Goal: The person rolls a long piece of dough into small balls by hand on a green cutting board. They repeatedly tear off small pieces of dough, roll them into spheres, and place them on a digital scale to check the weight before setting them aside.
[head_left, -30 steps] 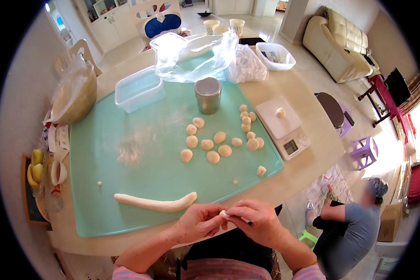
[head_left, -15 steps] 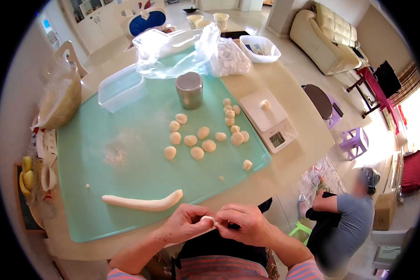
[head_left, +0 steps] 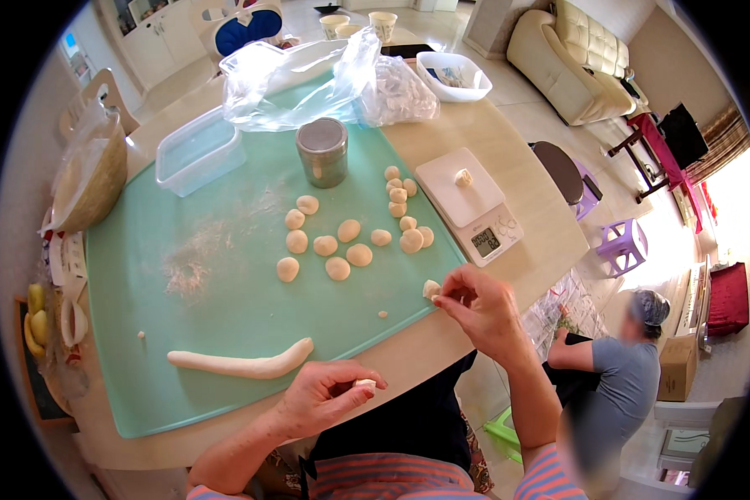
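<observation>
My left hand is closed around a small piece of dough, in front of the green mat's near edge. At the mat's right edge, my right hand pinches what looks like a small bit of dough, its fingertips against a lump of dough lying there. A long dough rope rests on the mat near my left hand. Several round dough balls are grouped farther back. A tiny dough scrap lies left of my right hand.
A white kitchen scale bearing one dough piece stands right of the mat. Behind the balls are a metal canister, a clear plastic tub and plastic bags. A bowl sits at left. A person sits low at right.
My hands have come apart. The right one has moved right and forward to the dough lump at the mat's edge; the left keeps its dough piece. The view has shifted slightly.
</observation>
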`<state>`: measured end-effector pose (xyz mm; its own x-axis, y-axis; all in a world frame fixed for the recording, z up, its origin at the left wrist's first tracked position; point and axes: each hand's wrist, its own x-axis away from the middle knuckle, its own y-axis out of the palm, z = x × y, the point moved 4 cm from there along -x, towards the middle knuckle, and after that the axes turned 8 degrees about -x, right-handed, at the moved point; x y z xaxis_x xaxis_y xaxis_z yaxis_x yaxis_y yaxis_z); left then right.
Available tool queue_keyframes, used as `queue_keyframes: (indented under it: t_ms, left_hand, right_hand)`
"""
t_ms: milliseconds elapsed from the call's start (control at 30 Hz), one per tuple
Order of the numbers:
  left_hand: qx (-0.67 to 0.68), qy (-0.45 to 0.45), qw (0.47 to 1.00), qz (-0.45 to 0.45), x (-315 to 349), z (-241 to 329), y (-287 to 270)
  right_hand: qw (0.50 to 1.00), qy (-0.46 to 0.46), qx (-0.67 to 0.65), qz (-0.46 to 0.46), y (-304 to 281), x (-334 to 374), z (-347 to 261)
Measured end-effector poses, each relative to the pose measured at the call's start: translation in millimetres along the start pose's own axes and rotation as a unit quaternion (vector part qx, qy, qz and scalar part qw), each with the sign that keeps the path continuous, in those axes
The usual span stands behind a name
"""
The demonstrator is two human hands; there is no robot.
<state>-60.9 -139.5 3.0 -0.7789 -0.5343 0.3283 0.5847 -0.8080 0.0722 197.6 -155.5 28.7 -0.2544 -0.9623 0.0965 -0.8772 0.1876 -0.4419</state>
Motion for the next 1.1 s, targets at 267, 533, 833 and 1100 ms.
queue_keyframes:
  t_ms: [267,533,833,1100]
  left_hand:
    - [0.002,-0.002,1.0,-0.009,0.5,0.2,-0.4]
    - [0.003,-0.009,1.0,-0.012,1.4,-5.5,-0.1]
    - [0.005,-0.022,1.0,-0.012,1.3,-9.7,-0.8]
    - [0.005,-0.015,1.0,-0.001,0.3,-4.7,0.6]
  right_hand:
    - [0.995,-0.087,0.049,-0.016,3.8,-20.2,-0.1]
    - [0.985,-0.151,0.075,0.017,5.5,-16.0,0.5]
    - [0.992,-0.118,0.006,0.035,2.3,-6.1,2.4]
    - [0.994,-0.086,-0.036,0.047,-1.8,-1.9,14.2]
